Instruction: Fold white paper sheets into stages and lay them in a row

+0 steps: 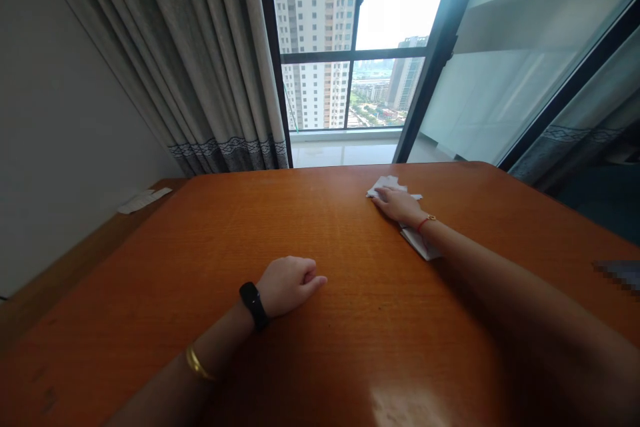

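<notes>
Toward the far right part of the brown wooden table [240,233], my right hand [397,205] presses down on a crumpled white paper tissue [387,183], with the fingers together on it. A flat white piece [420,244], seemingly of the same paper, shows beneath the wrist. Part of the paper is hidden under the hand. My left hand [287,285] rests near the middle of the table with its fingers curled into a loose fist and the thumb forward; nothing shows in it. A black band is on the left wrist.
A white sheet or tissue [144,200] lies on a lower wooden ledge at the left. Behind the table hang grey curtains [215,67] beside a dark-framed glass door [425,107]. A blurred grey object [623,275] sits at the right edge of the table.
</notes>
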{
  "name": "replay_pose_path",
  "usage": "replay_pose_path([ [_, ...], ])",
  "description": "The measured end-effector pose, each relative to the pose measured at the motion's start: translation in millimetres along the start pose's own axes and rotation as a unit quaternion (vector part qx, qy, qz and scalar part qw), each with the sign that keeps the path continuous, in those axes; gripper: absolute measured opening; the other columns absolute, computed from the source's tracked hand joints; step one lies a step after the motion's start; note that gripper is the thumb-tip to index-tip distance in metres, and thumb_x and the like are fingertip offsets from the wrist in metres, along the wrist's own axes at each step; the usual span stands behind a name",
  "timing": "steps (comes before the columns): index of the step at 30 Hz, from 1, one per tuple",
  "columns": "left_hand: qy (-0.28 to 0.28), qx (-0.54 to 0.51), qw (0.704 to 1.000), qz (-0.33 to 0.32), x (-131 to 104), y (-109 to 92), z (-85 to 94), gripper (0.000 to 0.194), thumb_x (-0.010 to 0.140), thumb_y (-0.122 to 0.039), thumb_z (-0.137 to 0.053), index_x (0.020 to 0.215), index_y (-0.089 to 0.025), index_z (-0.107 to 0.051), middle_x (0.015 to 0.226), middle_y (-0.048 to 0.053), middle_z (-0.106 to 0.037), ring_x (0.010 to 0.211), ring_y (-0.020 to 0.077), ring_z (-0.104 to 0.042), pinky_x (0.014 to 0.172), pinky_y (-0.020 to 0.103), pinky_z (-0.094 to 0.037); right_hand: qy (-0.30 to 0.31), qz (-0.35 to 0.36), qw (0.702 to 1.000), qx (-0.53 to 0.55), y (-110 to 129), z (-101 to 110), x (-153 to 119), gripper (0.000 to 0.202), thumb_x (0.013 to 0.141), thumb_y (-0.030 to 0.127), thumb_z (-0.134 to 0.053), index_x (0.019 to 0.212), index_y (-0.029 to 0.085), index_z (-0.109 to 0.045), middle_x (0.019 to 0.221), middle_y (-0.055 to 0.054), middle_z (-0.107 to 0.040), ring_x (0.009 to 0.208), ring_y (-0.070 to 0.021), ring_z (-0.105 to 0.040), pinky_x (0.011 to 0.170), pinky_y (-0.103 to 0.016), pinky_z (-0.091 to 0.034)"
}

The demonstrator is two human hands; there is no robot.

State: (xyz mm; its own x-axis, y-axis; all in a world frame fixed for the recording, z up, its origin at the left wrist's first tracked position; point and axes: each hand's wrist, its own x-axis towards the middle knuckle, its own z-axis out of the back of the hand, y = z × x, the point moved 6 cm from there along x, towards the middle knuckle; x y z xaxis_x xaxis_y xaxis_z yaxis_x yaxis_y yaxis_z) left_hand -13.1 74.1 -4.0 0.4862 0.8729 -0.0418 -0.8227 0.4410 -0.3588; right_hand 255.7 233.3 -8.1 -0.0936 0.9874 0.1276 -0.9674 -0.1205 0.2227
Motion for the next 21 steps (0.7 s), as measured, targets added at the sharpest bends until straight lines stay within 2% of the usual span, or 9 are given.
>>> replay_pose_path([
  [4,-0.007,-0.003,1.0,-0.007,-0.2,-1.9,1.1,0.037,0.088,-0.045,-0.046,0.062,-0.019,-0.044,0.06,-0.001,-0.053,0.056,0.0135,-0.046,0.051,0.026,-0.023,0.012,0.1,0.994,0.052,57.4,-1.6,-55.0,0.04,0.091,0.041,-0.044,0.127,0.024,-0.053,0.129,-0.006,-0.057,0.116,-0.0219,-0.054,0.099,-0.033,-0.041],
  [6,-0.032,-0.016,0.999,-0.002,-0.2,-2.6,4.8,0.033,0.088,-0.044,-0.045,0.066,-0.02,-0.046,0.063,-0.001,-0.054,0.057,0.0141,-0.048,0.053,0.025,-0.028,0.001,0.18,0.967,0.182,85.9,7.8,-80.4,0.043,0.093,0.039,-0.041,0.133,0.022,-0.047,0.133,-0.006,-0.055,0.12,-0.02,-0.051,0.102,-0.033,-0.039],
  [8,-0.096,-0.023,0.995,0.0,-1.3,-4.5,13.1,0.026,0.087,-0.044,-0.049,0.077,-0.02,-0.05,0.073,0.0,-0.058,0.066,0.0163,-0.053,0.059,0.026,-0.036,-0.015,0.219,0.935,0.278,97.2,20.9,-91.0,0.047,0.094,0.039,-0.04,0.138,0.023,-0.041,0.137,-0.006,-0.05,0.124,-0.0197,-0.048,0.104,-0.035,-0.039],
  [10,-0.168,-0.019,0.985,-0.019,-4.0,-9.5,21.1,0.027,0.083,-0.044,-0.055,0.094,-0.019,-0.053,0.092,0.005,-0.061,0.084,0.0207,-0.057,0.073,0.031,-0.044,-0.057,0.205,0.934,0.288,87.3,33.3,-82.0,0.048,0.094,0.038,-0.04,0.14,0.024,-0.039,0.14,-0.006,-0.047,0.127,-0.0212,-0.045,0.106,-0.038,-0.037],
  [12,-0.197,-0.009,0.979,-0.055,-5.9,-16.3,22.2,0.045,0.079,-0.045,-0.061,0.114,-0.019,-0.05,0.117,0.01,-0.057,0.109,0.0253,-0.052,0.092,0.038,-0.041,-0.098,0.14,0.964,0.205,60.7,40.0,-58.0,0.05,0.092,0.035,-0.042,0.141,0.022,-0.039,0.141,-0.007,-0.046,0.129,-0.0236,-0.042,0.109,-0.042,-0.032],
  [14,-0.168,0.005,0.982,-0.083,-4.8,-20.8,14.9,0.065,0.077,-0.047,-0.064,0.131,-0.02,-0.04,0.137,0.012,-0.046,0.126,0.0278,-0.041,0.104,0.045,-0.033,-0.07,0.042,0.996,0.045,27.2,35.6,-28.8,0.06,0.087,0.033,-0.05,0.143,0.019,-0.034,0.148,-0.009,-0.035,0.137,-0.0274,-0.028,0.113,-0.045,-0.023],
  [16,-0.111,0.02,0.99,-0.085,-2.4,-21.0,4.9,0.076,0.077,-0.049,-0.063,0.14,-0.021,-0.03,0.145,0.012,-0.039,0.133,0.0297,-0.034,0.109,0.053,-0.025,-0.047,-0.003,0.999,0.005,0.8,31.5,-6.4,0.065,0.082,0.037,-0.057,0.141,0.015,-0.039,0.149,-0.015,-0.032,0.138,-0.0376,-0.021,0.11,-0.058,-0.016],
  [18,-0.072,0.032,0.994,-0.075,-1.2,-18.5,-0.7,0.074,0.08,-0.048,-0.061,0.141,-0.023,-0.03,0.144,0.011,-0.042,0.133,0.0309,-0.035,0.109,0.062,-0.017,-0.022,-0.022,0.999,-0.011,-13.7,25.5,6.5,0.051,0.085,0.04,-0.053,0.13,0.017,-0.052,0.14,-0.017,-0.045,0.132,-0.0423,-0.031,0.103,-0.068,-0.015],
  [21,-0.073,0.053,0.993,-0.069,-1.9,-15.7,2.7,0.056,0.082,-0.045,-0.06,0.132,-0.025,-0.044,0.133,0.008,-0.054,0.125,0.0284,-0.046,0.108,0.067,-0.005,-0.005,-0.013,0.999,-0.033,-9.8,19.3,7.9,0.037,0.094,0.035,-0.035,0.113,0.021,-0.064,0.117,-0.014,-0.064,0.115,-0.0363,-0.052,0.1,-0.071,-0.009],
])
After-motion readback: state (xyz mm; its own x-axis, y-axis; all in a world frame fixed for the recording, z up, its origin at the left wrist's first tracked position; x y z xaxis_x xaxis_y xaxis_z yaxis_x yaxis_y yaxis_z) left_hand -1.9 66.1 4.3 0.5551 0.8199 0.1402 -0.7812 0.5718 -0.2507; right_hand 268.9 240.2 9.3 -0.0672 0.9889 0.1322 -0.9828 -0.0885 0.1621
